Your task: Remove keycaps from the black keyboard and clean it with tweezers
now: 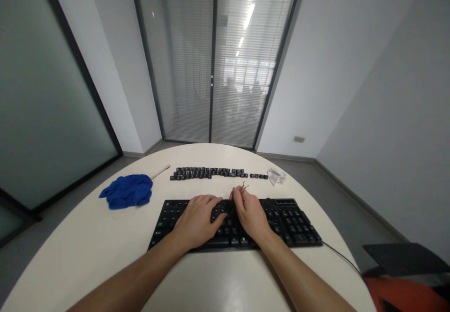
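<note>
A black keyboard (298, 230) lies on the table in front of me, partly covered by both hands. My left hand (200, 218) rests on its keys with the fingers stretched out and the thumb apart. Just right of it, my right hand (250, 211) is closed in a pinch over the upper middle of the keyboard. It holds a wire keycap puller (243, 187), whose thin bent wire ends stick up above the fingers. The puller's lower part is mostly hidden by the hand. Loose black keycaps (193, 173) stand in rows beyond the keyboard.
A crumpled blue cloth (128, 191) lies at the left, with a thin pale stick (161, 171) beside it. A crumpled white tissue (277, 176) sits right of the keycaps. The keyboard cable (341, 255) runs off the round table (84, 251) near a red and black chair (404, 293).
</note>
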The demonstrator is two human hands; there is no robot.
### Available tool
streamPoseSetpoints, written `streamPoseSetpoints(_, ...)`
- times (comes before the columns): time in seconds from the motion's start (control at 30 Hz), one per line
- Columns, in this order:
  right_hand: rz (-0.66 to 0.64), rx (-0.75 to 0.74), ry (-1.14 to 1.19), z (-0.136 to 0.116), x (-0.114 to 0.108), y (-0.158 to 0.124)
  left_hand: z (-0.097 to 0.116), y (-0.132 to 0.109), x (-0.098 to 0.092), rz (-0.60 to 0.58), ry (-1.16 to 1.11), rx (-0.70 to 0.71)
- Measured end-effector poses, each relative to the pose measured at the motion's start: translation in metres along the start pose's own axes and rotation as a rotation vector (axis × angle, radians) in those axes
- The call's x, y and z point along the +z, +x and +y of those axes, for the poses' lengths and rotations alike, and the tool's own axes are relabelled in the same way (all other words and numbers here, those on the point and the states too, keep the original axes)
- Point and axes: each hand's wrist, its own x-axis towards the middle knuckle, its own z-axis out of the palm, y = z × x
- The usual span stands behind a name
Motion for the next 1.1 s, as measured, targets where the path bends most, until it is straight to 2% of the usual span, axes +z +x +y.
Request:
streamPoseSetpoints(0.47,0.001,0.029,0.047,0.0008,0.0007,0.0016,-0.0034,-0.0010,0.0017,-0.046,0.023,-0.004)
streamPoseSetpoints(1.1,-0.027,0.025,0.225,0.0072,0.0049,0.0025,-0.0030,-0.0009,0.0012,-0.056,0.014,-0.002)
